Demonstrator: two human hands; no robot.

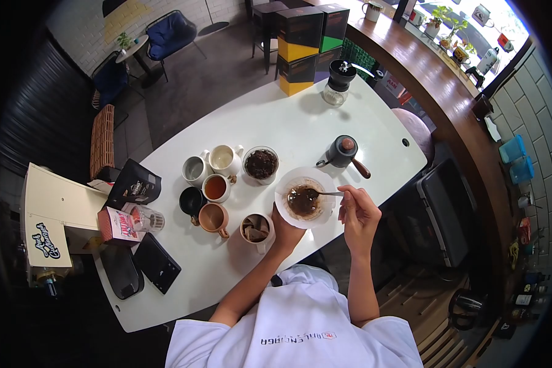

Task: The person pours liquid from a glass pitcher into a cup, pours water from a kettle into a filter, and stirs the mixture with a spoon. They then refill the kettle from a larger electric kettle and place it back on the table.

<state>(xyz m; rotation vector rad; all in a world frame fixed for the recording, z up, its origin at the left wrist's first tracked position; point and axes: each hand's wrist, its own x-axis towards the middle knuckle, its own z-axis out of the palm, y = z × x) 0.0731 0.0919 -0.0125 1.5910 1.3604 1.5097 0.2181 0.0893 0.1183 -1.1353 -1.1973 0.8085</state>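
Observation:
A white paper coffee filter [319, 176] with wet brown coffee grounds [302, 202] in it is held over the near edge of the table. My left hand [286, 226] is closed around its left and lower side; what supports the paper underneath is hidden. Between the fingers of my right hand [359, 214] is the handle of a metal spoon [331, 194], whose bowl dips into the grounds. Left of the filter stands a mug with dark folded pieces inside [256, 228]. Just above it sits a glass of dark grounds [261, 164].
Several cups cluster to the left, one with amber liquid [215, 187]. A dark pot with a wooden handle [342, 151] and a coffee grinder [338, 83] stand further back. At the left lie a phone [157, 262], a pink box [118, 226] and a black pouch [135, 182].

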